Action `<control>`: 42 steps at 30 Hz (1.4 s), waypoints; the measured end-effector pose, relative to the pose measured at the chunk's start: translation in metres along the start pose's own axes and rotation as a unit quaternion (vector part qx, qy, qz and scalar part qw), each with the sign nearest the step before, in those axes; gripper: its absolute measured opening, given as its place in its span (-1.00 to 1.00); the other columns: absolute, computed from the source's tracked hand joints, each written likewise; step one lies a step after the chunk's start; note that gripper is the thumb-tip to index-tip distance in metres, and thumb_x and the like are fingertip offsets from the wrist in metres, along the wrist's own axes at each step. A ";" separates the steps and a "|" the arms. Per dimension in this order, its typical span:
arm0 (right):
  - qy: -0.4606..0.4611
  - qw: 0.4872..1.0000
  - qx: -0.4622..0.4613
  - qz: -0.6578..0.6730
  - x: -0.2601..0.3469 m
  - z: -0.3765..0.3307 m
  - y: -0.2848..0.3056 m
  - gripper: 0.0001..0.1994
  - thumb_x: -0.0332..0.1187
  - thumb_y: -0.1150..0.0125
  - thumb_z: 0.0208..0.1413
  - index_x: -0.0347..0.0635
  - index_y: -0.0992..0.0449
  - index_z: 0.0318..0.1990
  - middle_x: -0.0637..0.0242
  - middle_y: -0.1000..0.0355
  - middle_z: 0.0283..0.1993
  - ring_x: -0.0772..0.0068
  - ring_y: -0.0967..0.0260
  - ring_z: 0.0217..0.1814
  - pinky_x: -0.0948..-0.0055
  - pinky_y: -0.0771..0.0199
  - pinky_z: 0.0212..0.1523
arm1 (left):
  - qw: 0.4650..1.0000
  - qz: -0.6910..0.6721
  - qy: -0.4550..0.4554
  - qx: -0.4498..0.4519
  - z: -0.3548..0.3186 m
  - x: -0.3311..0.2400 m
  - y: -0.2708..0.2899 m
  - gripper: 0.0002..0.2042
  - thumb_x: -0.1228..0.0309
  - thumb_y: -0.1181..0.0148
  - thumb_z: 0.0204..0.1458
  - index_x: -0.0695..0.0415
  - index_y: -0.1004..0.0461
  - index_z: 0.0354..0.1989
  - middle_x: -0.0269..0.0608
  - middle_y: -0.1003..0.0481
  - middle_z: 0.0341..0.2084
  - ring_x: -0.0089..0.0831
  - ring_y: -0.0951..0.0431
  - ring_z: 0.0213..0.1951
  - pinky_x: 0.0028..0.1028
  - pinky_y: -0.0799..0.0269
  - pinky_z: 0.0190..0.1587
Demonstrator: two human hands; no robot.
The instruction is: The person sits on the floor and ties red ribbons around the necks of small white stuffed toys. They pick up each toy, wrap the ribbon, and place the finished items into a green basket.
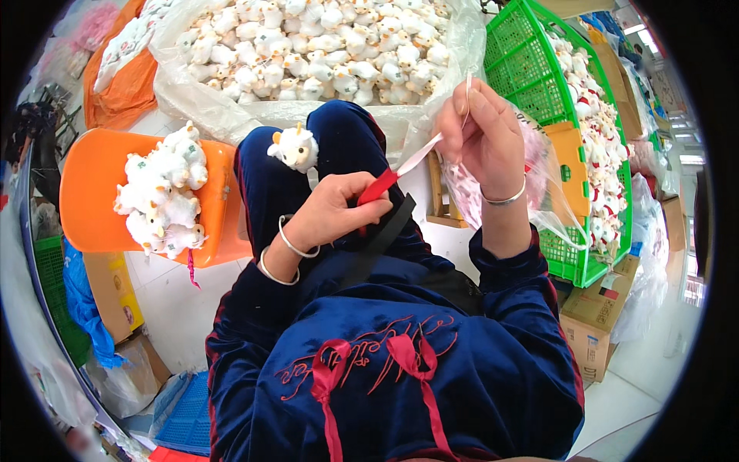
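My left hand (339, 212) is closed around a folded red strip (378, 187), which looks like cloth or ribbon. A pale, narrow tail (419, 156) runs from it up to my right hand (483, 138). The fingertips of that hand are pinched together on a thin white strand (468, 96), raised to the right of my knees. Whether the strand and the tail are one piece I cannot tell. On my left knee rests a small white plush animal (295, 148) with yellow-orange horns, touched by neither hand.
Several similar plush animals (165, 192) are piled on an orange stool (85, 189) at left. A large clear plastic bag (177, 88) full of them lies ahead. At right, a green crate (523, 46) holds plush toys with red trim, beside cardboard boxes (589, 335).
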State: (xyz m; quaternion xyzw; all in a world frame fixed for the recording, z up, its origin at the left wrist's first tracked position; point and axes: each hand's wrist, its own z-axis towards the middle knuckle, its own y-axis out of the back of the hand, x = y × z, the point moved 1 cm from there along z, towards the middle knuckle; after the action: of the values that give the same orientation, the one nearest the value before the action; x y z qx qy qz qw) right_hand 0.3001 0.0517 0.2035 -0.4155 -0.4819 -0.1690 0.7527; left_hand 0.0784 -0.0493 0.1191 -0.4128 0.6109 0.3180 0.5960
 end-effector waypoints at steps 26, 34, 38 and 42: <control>-0.305 0.806 0.348 -0.369 -0.088 0.019 -0.016 -0.77 -0.26 -0.27 0.34 -0.29 -0.61 -0.17 0.36 -0.50 -0.46 0.59 -0.36 -0.41 0.46 -0.42 -0.32 | 0.966 0.205 -0.032 -0.153 -0.063 0.000 0.021 -0.88 0.45 -0.37 0.14 0.21 -0.65 -0.21 -0.20 -0.52 -0.45 -0.43 -0.55 -0.43 -0.46 -0.42 -0.35; 0.050 0.822 0.211 -0.527 -0.101 0.074 -0.025 -0.90 -0.39 -0.31 0.24 -0.19 -0.66 -0.19 0.19 -0.50 -0.30 0.22 -0.54 -0.27 0.34 -0.53 -0.21 | 0.924 0.253 -0.093 -0.272 -0.048 -0.016 0.088 -0.92 0.49 -0.34 0.15 0.19 -0.66 -0.23 -0.23 -0.54 -0.44 -0.45 -0.60 -0.39 -0.47 -0.48 -0.30; 0.204 0.761 0.106 -0.606 -0.121 0.126 -0.034 -0.95 -0.41 -0.32 0.18 -0.10 -0.65 -0.24 0.27 -0.49 -0.27 0.16 -0.53 -0.32 0.28 -0.53 -0.32 | 0.734 0.503 -0.245 -0.386 -0.010 -0.024 0.147 -0.88 0.45 -0.39 0.03 0.03 -0.66 -0.25 -0.29 -0.58 -0.33 -0.27 -0.63 -0.25 -0.36 -0.54 -0.29; 0.180 0.646 0.218 -0.708 -0.177 0.134 0.010 -0.93 -0.37 -0.24 0.15 -0.05 -0.54 -0.37 0.30 -0.42 -0.28 0.11 -0.55 -0.32 0.18 -0.55 -0.39 | 0.715 0.626 -0.187 -0.249 -0.004 0.035 0.159 -0.89 0.42 -0.32 0.02 -0.04 -0.64 -0.27 -0.36 -0.51 -0.38 -0.31 -0.60 -0.21 -0.34 -0.58 -0.29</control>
State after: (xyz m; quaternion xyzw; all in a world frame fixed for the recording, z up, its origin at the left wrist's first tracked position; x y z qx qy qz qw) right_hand 0.1442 0.1375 0.0710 0.2678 -0.5069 -0.6122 0.5445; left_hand -0.0624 0.0150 0.0680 -0.0019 0.5047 0.8298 0.2382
